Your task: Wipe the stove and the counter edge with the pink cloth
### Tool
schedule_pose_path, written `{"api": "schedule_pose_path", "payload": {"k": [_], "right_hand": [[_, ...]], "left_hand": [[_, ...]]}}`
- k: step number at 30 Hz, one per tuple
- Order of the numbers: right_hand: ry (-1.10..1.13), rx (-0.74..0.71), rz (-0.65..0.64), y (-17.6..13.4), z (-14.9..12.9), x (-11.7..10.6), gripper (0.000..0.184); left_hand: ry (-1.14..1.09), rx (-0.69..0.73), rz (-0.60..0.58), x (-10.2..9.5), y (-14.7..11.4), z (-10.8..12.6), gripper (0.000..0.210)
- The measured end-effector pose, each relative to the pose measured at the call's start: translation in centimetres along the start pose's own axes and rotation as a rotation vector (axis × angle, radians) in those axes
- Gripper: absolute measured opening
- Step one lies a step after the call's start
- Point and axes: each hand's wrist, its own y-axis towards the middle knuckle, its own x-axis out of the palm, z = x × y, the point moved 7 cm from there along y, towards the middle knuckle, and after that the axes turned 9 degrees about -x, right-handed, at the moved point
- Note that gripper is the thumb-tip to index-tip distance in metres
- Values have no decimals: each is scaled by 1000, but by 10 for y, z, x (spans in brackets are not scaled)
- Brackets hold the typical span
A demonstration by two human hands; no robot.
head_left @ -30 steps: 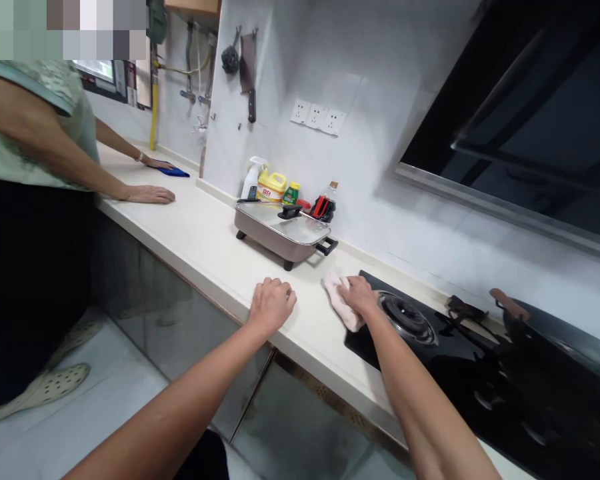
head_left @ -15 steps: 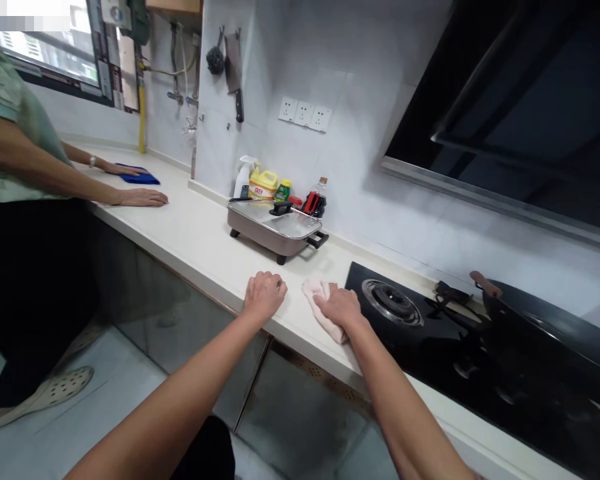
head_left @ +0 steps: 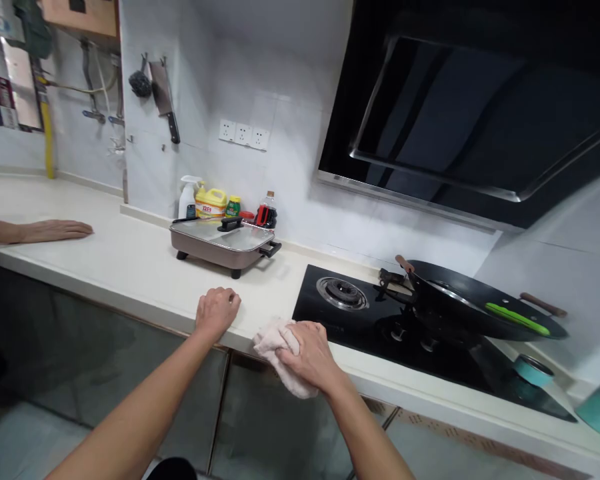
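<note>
My right hand (head_left: 311,352) grips a bunched pale pink cloth (head_left: 281,347) at the front edge of the white countertop (head_left: 125,270), just left of the gas stove (head_left: 353,327). Part of the cloth hangs over the edge, in front of the cabinet. To its left, my left hand (head_left: 217,313) rests on the counter, fingers curled into a loose fist with nothing visible in it. Behind that hand stands a brown electric pan (head_left: 220,245) with a glass lid and black feet.
A wok (head_left: 460,300) with a green-edged tool (head_left: 517,319) sits on the stove's right side, under a black range hood (head_left: 455,113). Bottles (head_left: 211,202) line the wall behind the pan. Another person's hand (head_left: 55,231) lies flat on the counter at left. A cleaver (head_left: 163,97) hangs above.
My right hand has drawn the cloth from the countertop toward me, over the front edge. My left hand stays on the counter. The view has swung right, showing more of the wok.
</note>
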Motion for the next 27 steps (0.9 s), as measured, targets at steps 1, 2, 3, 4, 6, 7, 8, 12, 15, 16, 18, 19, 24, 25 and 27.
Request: {"api": "schedule_pose_path", "payload": {"k": [1, 2, 3, 4, 6, 7, 8, 12, 15, 16, 18, 19, 24, 25, 27], "right_hand": [[-1, 15, 21, -8, 3, -4, 24], [-5, 34, 38, -15, 8, -8, 24], [-10, 52, 47, -23, 13, -12, 25], [-18, 73, 54, -31, 19, -16, 26], [-45, 121, 50, -46, 33, -25, 30], [-65, 143, 43, -53, 40, -29, 31], [-86, 164, 34, -60, 47, -33, 33], [-124, 244, 25, -86, 73, -48, 35], [-135, 303, 47, -105, 92, -58, 35], [-146, 319, 53, -112, 98, -62, 35], [-175, 347, 57, -128, 111, -69, 35], [-196, 359, 58, -136, 117, -72, 36], [-326, 433, 64, -180, 146, -92, 42], [-342, 443, 54, -185, 149, -95, 42], [-357, 449, 26, -191, 152, -97, 41]], "left_hand": [[4, -1, -9, 0, 1, 0, 39], [5, -3, -16, 0, 1, 0, 40], [4, -4, -20, 0, 2, 0, 40], [2, -4, -22, -1, 2, 0, 40], [3, -2, -25, -2, 2, 1, 40], [7, -1, -26, -2, 2, 1, 40], [13, 2, -28, -2, 3, 1, 41], [52, 4, -33, -1, 4, 2, 43], [70, 4, -43, -2, 5, 3, 43], [73, 6, -46, -2, 4, 4, 44], [76, 10, -52, -3, 4, 5, 45], [74, 10, -55, -3, 3, 5, 45], [63, 27, -61, -2, 3, 6, 45], [67, 31, -62, -1, 4, 6, 45], [76, 33, -70, 1, 4, 6, 45]]}}
